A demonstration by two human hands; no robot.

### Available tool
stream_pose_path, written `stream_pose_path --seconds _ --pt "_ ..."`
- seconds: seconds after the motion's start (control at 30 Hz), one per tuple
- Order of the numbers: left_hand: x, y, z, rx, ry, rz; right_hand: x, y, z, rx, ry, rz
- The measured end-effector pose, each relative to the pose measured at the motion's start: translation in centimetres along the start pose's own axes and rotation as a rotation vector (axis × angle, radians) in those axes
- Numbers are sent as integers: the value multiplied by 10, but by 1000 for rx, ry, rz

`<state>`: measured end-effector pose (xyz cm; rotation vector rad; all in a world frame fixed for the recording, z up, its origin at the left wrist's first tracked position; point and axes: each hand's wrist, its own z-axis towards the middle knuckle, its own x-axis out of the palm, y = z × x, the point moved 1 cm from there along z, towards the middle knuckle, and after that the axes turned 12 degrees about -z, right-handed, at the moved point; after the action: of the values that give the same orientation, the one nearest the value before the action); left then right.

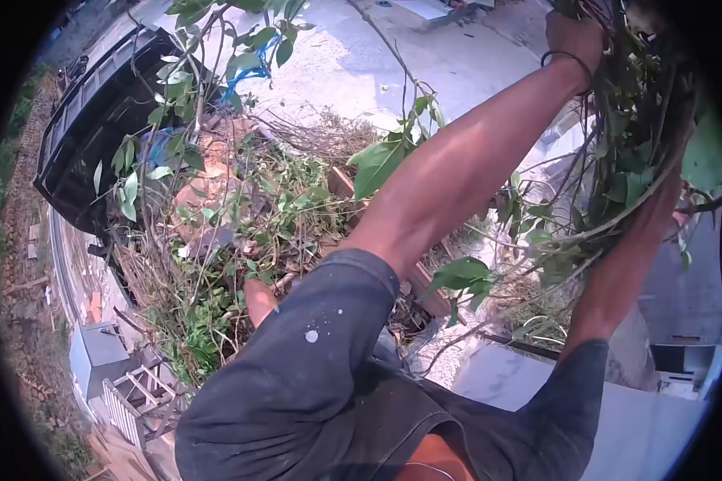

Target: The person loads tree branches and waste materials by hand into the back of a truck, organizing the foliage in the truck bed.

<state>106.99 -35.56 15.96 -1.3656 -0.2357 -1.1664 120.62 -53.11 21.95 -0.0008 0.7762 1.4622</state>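
Note:
My left hand (573, 40) is raised at the top right, closed around the stems of a bundle of leafy branches (618, 144). A dark band circles that wrist. My right forearm (626, 272) reaches up along the lower side of the same bundle. Leaves and stems cover my right hand, so its fingers do not show. The bundle hangs upright in a tangle of green leaves and thin vines. Below my left arm lies a heap of cut branches (281, 176) with green leaves and dry twigs.
A black truck-bed side panel (96, 120) stands at the left of the heap. A wooden plank (433, 289) lies under my left arm. Blue cord (249, 72) hangs among the twigs. A wooden frame (140, 401) and a grey box (100, 357) sit at the lower left.

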Motion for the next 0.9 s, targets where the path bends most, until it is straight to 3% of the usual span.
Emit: stream_pose_path --seconds 0.1,0.17,0.2,0.23,0.27,0.33,0.37,0.4,0.43,0.47,0.5,0.53,0.57,0.6,0.7,0.77,0.83,0.9 --pt "-79 59 25 -258 165 169 59 -77 -7 89 118 -30" --pt "-140 62 -1 -509 128 623 115 -134 -31 152 235 -53" --pt "-165 48 -27 -613 263 734 145 -163 -50 177 299 -70" --pt "-202 61 -47 -564 565 547 176 -191 -72 200 377 -81" --pt "-245 85 -70 -570 422 789 203 -208 -97 211 469 -95" --pt "-331 72 -137 -712 468 631 271 -339 -167 -144 497 -461" --pt "-377 50 -173 -804 385 574 283 -287 -187 269 921 -518" --pt "-431 27 -208 -798 289 564 308 -350 -226 81 1004 -674" --pt "-482 -7 -246 -794 92 556 350 -448 -285 158 988 -571" --pt "-524 -48 -285 -643 -149 688 352 -395 -329 639 1103 -248" --pt "-577 -85 -327 -574 -477 674 366 -404 -374 579 1449 -556" --pt "-621 -124 -374 -464 -854 704 385 -405 -425 88 1777 -739" --pt "-641 -172 -415 -316 -1042 871 409 -442 -482 -499 1929 -824" --pt "-662 -216 -462 -203 -1180 942 406 -355 -495 48 1795 -759" --pt "-696 -306 -593 275 -1557 853 459 -262 -571 -120 2007 -476" --pt "-690 -329 -648 412 -1726 754 467 -72 -548 37 1987 -335" --pt "-699 -333 -692 488 -1862 603 539 -36 -610 -421 1825 -173" --pt "-716 -320 -735 594 -1987 307 568 124 -610 -393 1877 53"
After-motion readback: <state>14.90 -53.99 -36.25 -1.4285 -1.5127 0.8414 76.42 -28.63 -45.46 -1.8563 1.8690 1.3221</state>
